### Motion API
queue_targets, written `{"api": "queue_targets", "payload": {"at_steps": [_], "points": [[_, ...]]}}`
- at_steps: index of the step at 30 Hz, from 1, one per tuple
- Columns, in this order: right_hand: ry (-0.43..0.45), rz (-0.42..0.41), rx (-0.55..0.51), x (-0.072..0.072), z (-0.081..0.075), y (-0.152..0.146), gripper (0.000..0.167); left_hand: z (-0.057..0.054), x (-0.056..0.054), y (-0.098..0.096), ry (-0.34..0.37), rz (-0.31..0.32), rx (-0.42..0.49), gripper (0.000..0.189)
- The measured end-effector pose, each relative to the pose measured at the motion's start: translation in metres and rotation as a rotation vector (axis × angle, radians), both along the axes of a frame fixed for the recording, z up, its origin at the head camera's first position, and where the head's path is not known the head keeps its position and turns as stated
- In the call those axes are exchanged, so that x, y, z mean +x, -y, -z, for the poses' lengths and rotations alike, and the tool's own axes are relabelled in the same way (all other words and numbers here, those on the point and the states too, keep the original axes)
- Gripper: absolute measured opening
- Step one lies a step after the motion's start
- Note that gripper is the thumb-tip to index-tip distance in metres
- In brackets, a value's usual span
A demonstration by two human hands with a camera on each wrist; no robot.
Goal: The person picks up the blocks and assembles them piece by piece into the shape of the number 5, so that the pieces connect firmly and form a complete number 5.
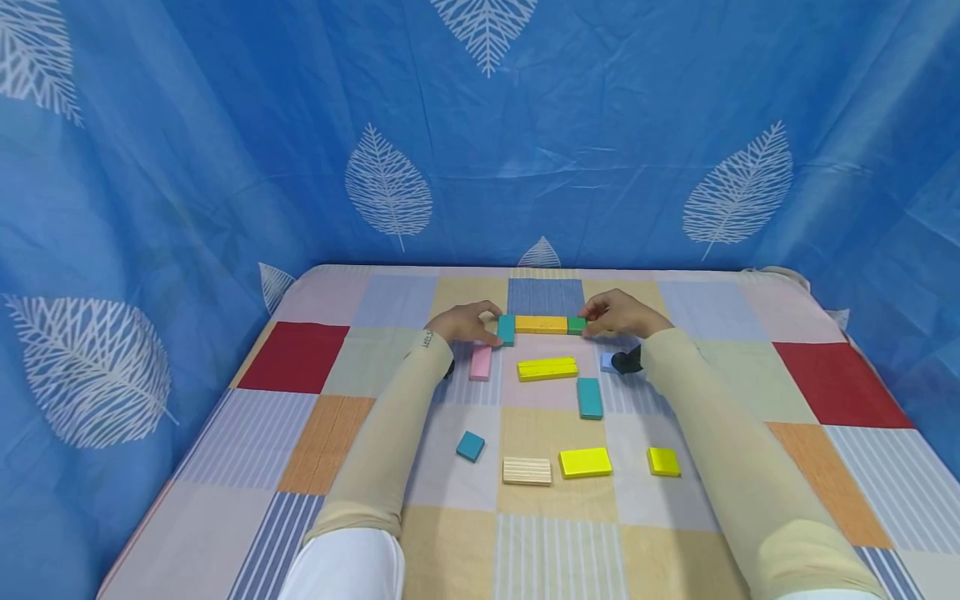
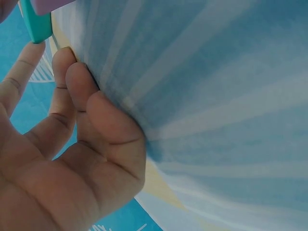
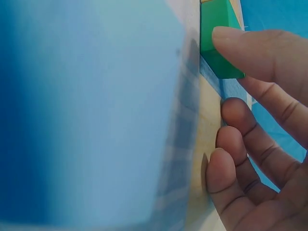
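Evidently, the row (image 1: 528, 325): a teal block (image 1: 506, 332), an orange block (image 1: 542, 325) and a green block (image 1: 577, 326) lie side by side between the hands, seemingly touching.
Left hand (image 1: 463, 323): thumb and forefinger appear to pinch the teal block at the row's left end.
Right hand (image 1: 619, 313): pinches the green block, thumb on its near face.
Joints: uneven inward pressure could buckle the row or push the orange block out of line.
Cloth (image 1: 465, 537): soft fabric might ruck under a dragged block and tilt it.
Wrists: a low sweep could knock the pink block (image 1: 481, 363) or the pale blue block (image 1: 607, 362), the latter partly hidden by a dark object (image 1: 628, 360).
Block faces: smooth, glossy and straight-edged; fingertips may slip on them.
Ribbed block (image 1: 527, 471): bare-wood coloured, striped lengthwise.
Curtain (image 1: 562, 175): creased, slightly shiny blue with white leaf prints.
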State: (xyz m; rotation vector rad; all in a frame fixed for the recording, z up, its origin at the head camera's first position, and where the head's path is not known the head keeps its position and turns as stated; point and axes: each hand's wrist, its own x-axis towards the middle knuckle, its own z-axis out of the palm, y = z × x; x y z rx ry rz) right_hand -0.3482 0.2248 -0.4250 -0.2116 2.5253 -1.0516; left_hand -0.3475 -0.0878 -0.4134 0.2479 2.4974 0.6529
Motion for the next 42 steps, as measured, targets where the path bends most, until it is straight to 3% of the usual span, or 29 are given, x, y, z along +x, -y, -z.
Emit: {"api": "queue_targets", "payload": {"at_steps": [21,30,37,42], "points": [[0.009,-0.015,-0.015,0.003,-0.006,0.0,0.044,0.0,-0.002,-0.001,0.024,-0.008,0.021,0.069],[-0.015,-0.047,-0.013,0.012,-0.01,0.001,0.051,0.0,0.004,0.015,0.049,0.013,0.195,0.081],[-0.099,-0.054,-0.131,0.029,-0.009,-0.002,0.047,-0.001,0.014,0.02,-0.011,0.048,0.277,0.07],[-0.139,-0.03,-0.152,0.041,-0.01,-0.001,0.043,-0.004,0.026,0.022,-0.071,0.048,0.292,0.06]]}}
